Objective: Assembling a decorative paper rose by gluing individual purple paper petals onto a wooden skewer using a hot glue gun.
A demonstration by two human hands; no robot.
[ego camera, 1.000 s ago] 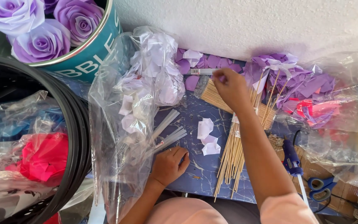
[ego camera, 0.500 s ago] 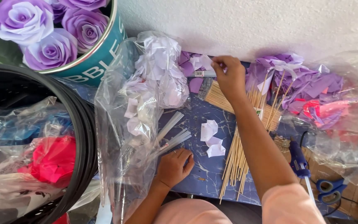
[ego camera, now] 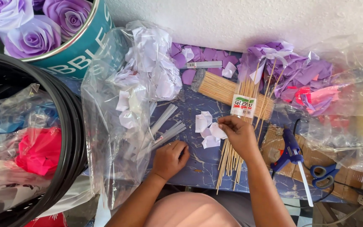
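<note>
Blue marbled tabletop point(ego camera: 198, 162), white wall behind. Right hand point(ego camera: 240, 135) is pinching pale paper petals point(ego camera: 209, 130) just left of the bamboo skewers point(ego camera: 232, 151); left hand point(ego camera: 169, 159) is resting loosely curled, empty. Petal pickup underway; next needs a clean single-petal grip.

the pale lilac paper petals point(ego camera: 209, 129) lie in a small loose cluster on the blue marbled worktop point(ego camera: 198, 162), just left of the bundle of thin wooden sticks point(ego camera: 232, 151). they are curled, squarish pieces, overlapping one another. the one nearest the sticks is touched by the right hand's fingers point(ego camera: 225, 124).
</note>
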